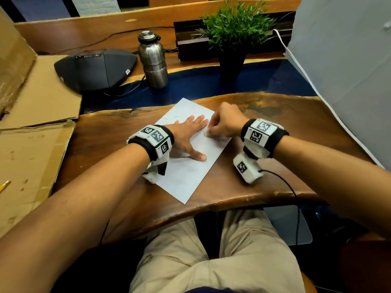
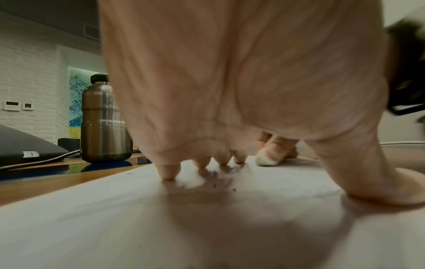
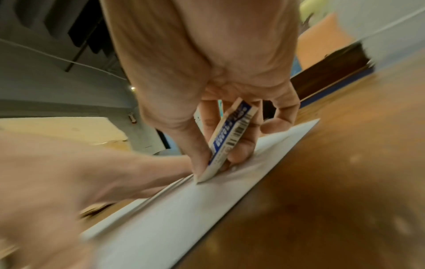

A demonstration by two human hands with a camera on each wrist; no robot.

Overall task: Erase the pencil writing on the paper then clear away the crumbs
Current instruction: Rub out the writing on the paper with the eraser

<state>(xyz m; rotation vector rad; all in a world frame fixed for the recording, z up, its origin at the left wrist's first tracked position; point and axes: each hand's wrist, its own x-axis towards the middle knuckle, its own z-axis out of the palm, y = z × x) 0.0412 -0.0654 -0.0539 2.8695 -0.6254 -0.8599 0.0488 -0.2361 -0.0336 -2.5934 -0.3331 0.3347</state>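
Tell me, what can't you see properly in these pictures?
- Pencil writing on the paper: too faint and small in the head view.
- Eraser: the right hand covers most of it in the head view; its label is blurred in the right wrist view.
- Crumbs: only tiny specks under the left hand in the left wrist view.

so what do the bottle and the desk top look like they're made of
The bottle: brushed stainless steel by the look of it, with a satin grey sheen, soft reflections and a dark cap. The desk top: dark brown wood with visible grain and an uneven natural edge, glossy, probably varnished; the blue strip behind may be resin.
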